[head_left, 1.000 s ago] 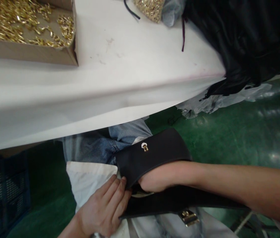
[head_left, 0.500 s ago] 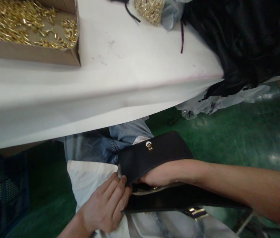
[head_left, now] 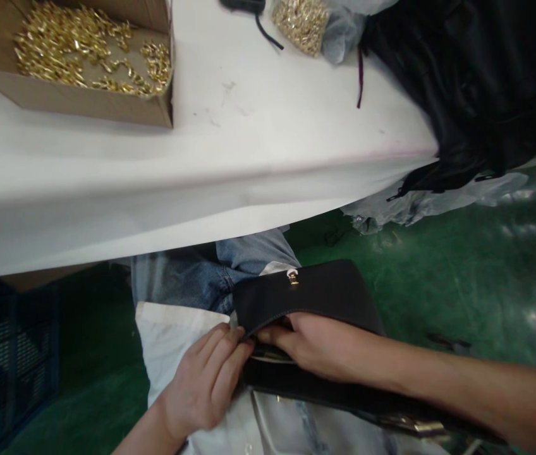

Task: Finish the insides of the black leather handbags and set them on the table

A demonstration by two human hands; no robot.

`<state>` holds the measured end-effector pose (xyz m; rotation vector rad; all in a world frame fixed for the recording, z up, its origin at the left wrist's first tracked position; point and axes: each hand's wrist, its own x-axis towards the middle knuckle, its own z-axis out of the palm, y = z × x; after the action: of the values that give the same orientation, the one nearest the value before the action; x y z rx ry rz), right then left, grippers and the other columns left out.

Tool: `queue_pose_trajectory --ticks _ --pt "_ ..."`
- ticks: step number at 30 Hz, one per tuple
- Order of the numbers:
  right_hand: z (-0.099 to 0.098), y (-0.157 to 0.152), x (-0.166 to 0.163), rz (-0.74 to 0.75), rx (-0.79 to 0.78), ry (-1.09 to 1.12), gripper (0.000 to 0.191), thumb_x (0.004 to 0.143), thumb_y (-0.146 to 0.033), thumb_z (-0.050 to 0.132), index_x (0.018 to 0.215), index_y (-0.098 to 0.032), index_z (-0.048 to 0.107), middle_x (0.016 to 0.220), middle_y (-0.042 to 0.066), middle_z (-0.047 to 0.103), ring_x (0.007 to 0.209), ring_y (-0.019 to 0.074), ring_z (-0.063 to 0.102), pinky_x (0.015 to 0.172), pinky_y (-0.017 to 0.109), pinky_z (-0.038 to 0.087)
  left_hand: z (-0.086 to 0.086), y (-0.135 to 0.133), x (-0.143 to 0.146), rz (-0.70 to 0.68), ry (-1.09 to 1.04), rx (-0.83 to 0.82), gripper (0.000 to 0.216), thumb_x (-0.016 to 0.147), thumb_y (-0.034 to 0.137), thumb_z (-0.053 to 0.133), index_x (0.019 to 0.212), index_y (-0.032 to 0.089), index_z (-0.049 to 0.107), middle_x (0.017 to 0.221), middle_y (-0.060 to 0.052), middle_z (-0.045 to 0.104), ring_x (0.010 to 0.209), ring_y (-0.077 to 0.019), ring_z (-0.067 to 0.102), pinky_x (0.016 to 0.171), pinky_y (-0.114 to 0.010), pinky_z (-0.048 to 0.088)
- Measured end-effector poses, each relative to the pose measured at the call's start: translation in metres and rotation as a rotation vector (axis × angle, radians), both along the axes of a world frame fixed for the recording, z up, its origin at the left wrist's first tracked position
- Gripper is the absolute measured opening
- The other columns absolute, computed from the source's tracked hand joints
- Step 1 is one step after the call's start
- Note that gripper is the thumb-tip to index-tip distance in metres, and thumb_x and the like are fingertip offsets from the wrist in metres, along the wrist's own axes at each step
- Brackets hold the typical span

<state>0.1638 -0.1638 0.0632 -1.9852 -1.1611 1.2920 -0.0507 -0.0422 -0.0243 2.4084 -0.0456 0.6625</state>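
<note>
Pinching a black bag (head_left: 320, 291) over the lap (head_left: 177, 281) with left hand (head_left: 206, 376), reaching into its still-open mouth (head_left: 275, 359) with right hand (head_left: 320, 344) in a grip too hidden to tell, with gold fittings (head_left: 293, 279) already attached.

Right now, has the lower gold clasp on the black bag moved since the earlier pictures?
Yes: judged against the white table, the lower gold clasp on the black bag has shifted rightward in the view.
</note>
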Motion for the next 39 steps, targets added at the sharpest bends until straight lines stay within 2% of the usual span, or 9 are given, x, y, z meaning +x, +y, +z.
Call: queue_pose_trajectory --ticks 3,7,13,18,24,27,31,35,39 --pt "0.018 0.004 0.006 0.109 -0.035 0.137 0.030 0.111 -0.012 0.055 0.119 -0.025 0.081 0.113 0.002 0.084 0.101 0.0183 0.079 0.094 0.030 0.061 0.001 -0.003 0.001 0.032 0.044 -0.106 0.028 0.111 0.005 0.044 0.126 0.006 0.067 0.115 -0.020 0.077 0.110 -0.0271 0.073 0.096 -0.039 0.066" --pt "0.035 0.012 0.010 0.201 -0.053 0.073 0.016 0.102 -0.014 0.072 0.113 -0.023 0.081 0.109 0.004 0.084 0.102 0.0213 0.078 0.094 0.031 0.057 0.008 -0.004 0.006 0.051 0.078 -0.191 0.031 0.105 0.000 0.050 0.130 0.009 0.066 0.111 -0.016 0.077 0.103 -0.0249 0.073 0.092 -0.036 0.066" --pt "0.032 0.012 0.001 0.198 -0.067 -0.126 0.012 0.096 -0.021 0.080 0.108 -0.021 0.080 0.104 0.005 0.082 0.095 0.0234 0.076 0.087 0.034 0.051 0.015 -0.010 0.013 0.138 0.131 -0.318 0.031 0.104 0.001 0.051 0.127 0.017 0.064 0.104 -0.009 0.077 0.090 -0.0202 0.074 0.080 -0.031 0.064" --pt "0.029 0.020 0.005 0.177 -0.133 -0.177 0.015 0.090 -0.022 0.087 0.087 -0.020 0.073 0.080 -0.001 0.073 0.074 0.0166 0.065 0.072 0.030 0.041 0.022 -0.006 0.023 0.140 0.216 -0.400 0.027 0.104 0.004 0.051 0.119 0.021 0.065 0.092 -0.003 0.071 0.075 -0.0189 0.069 0.064 -0.031 0.057" --pt "0.022 0.030 0.002 0.212 -0.063 -0.221 0.018 0.085 -0.012 0.076 0.075 -0.020 0.064 0.069 -0.003 0.064 0.063 0.0130 0.054 0.063 0.029 0.034 0.041 0.027 0.031 0.037 0.215 -0.150 0.021 0.103 0.006 0.059 0.118 0.016 0.069 0.113 -0.011 0.079 0.103 -0.0278 0.077 0.111 -0.056 0.060" --pt "0.014 0.027 -0.003 0.239 0.039 -0.260 0.011 0.088 -0.012 0.072 0.081 -0.019 0.067 0.076 0.000 0.069 0.067 0.0154 0.060 0.066 0.031 0.038 0.047 0.044 0.032 -0.066 0.264 -0.157 0.018 0.105 0.006 0.056 0.112 0.016 0.069 0.122 -0.012 0.080 0.110 -0.0286 0.078 0.108 -0.053 0.063" --pt "0.009 0.021 -0.005 0.247 0.116 -0.292 0.009 0.098 -0.014 0.064 0.099 -0.017 0.072 0.092 0.005 0.076 0.081 0.0204 0.071 0.077 0.033 0.048 0.046 0.053 0.032 -0.139 0.287 -0.267 0.024 0.107 0.008 0.054 0.124 0.016 0.068 0.138 -0.013 0.078 0.123 -0.0283 0.078 0.102 -0.045 0.068" --pt "0.019 0.023 -0.004 0.248 0.126 -0.315 0.014 0.101 -0.015 0.059 0.106 -0.017 0.072 0.097 0.007 0.077 0.088 0.0231 0.073 0.082 0.035 0.052 0.048 0.056 0.034 -0.122 0.233 -0.482 0.028 0.108 0.007 0.052 0.124 0.016 0.073 0.127 -0.010 0.083 0.119 -0.0238 0.081 0.101 -0.037 0.069" --pt "0.035 0.032 -0.005 0.217 0.120 -0.311 0.012 0.099 -0.014 0.059 0.100 -0.020 0.070 0.090 0.004 0.074 0.080 0.0198 0.069 0.075 0.032 0.050 0.066 0.071 0.035 0.063 0.163 -0.808 0.045 0.110 0.009 0.055 0.152 0.023 0.065 0.106 -0.002 0.086 0.081 -0.0130 0.083 0.076 -0.022 0.068"
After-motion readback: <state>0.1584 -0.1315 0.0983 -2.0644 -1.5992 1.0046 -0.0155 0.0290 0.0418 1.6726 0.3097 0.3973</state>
